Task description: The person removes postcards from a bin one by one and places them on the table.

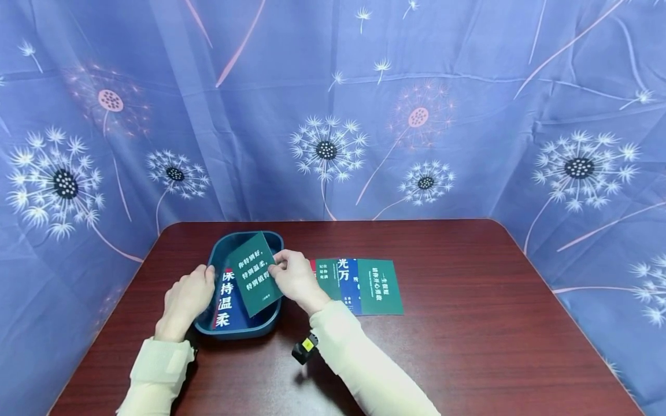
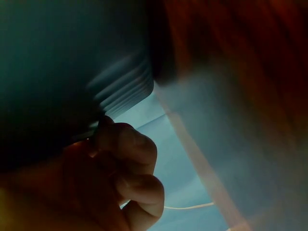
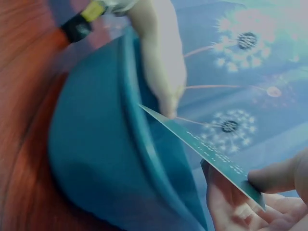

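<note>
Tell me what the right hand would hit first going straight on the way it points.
Beyond the green card that the right hand pinches, the far rim of the teal bin seems first in line; the hand's height is unclear, so it might pass above.

This looks like a curtained-off recording corner, in what kind of building cannot be told: blue dandelion-print cloth (image 1: 291, 98) hangs beyond the far edge and both side edges of a wood-grain tabletop (image 1: 478, 323), near a wrist-worn camera (image 1: 303, 351).
</note>
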`<state>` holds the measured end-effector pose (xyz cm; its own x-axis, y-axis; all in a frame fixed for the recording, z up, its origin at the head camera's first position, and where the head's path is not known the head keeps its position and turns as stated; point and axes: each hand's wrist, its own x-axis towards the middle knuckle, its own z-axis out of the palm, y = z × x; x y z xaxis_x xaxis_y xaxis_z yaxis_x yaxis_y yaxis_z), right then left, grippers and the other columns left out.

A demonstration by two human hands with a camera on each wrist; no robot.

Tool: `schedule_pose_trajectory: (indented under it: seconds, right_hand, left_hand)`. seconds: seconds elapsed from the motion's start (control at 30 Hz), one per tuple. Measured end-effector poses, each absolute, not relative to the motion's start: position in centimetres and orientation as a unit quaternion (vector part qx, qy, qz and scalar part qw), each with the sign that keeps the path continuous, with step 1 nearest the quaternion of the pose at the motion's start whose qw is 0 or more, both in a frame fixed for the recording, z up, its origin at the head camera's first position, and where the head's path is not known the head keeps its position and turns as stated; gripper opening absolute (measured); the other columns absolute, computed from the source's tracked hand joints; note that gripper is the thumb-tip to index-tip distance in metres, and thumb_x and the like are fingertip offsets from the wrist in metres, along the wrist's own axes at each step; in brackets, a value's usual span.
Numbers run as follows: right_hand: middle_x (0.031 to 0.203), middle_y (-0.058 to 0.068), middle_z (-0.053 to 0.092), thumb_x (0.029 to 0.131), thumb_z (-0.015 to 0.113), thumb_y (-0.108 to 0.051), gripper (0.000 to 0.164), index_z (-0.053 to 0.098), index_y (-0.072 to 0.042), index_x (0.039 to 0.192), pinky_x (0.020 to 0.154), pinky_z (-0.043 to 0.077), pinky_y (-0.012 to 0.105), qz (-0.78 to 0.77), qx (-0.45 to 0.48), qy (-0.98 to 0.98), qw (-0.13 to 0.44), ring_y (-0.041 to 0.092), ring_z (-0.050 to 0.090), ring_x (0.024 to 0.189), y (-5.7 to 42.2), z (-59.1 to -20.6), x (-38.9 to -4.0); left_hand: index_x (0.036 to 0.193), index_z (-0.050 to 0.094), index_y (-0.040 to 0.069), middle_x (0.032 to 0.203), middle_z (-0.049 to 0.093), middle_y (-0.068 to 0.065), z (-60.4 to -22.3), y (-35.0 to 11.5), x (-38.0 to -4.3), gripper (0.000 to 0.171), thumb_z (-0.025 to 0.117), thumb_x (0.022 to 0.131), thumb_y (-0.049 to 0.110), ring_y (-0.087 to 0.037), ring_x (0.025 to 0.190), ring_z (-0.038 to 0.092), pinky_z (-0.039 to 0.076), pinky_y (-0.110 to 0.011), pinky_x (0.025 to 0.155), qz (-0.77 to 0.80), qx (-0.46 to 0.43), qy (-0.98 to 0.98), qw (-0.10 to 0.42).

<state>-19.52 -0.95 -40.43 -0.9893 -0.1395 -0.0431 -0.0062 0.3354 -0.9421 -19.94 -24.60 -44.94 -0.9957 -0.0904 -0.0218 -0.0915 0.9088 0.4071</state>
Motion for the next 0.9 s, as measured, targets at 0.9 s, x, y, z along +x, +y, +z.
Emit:
schedule_pose_trajectory:
  seconds: [0.9]
  right_hand:
    - [0.074, 0.003, 0.063, 0.092, 0.064, -0.003, 0.011, 0.067, 0.001, 0.102, 0.064, 0.044, 0.026, -0.685, 0.046, 0.727, -0.017, 0.012, 0.056, 0.068, 8.7, -40.3, -18.6]
  left_hand:
    - [0.117, 0.052, -0.001, 0.094, 0.060, -0.025, -45.0, -24.5, -20.0, 0.052, 0.023, 0.106, 0.041, -0.040, 0.082, 0.059, 0.045, -0.055, 0.066, 0.207, -0.053, 0.977, 0.011]
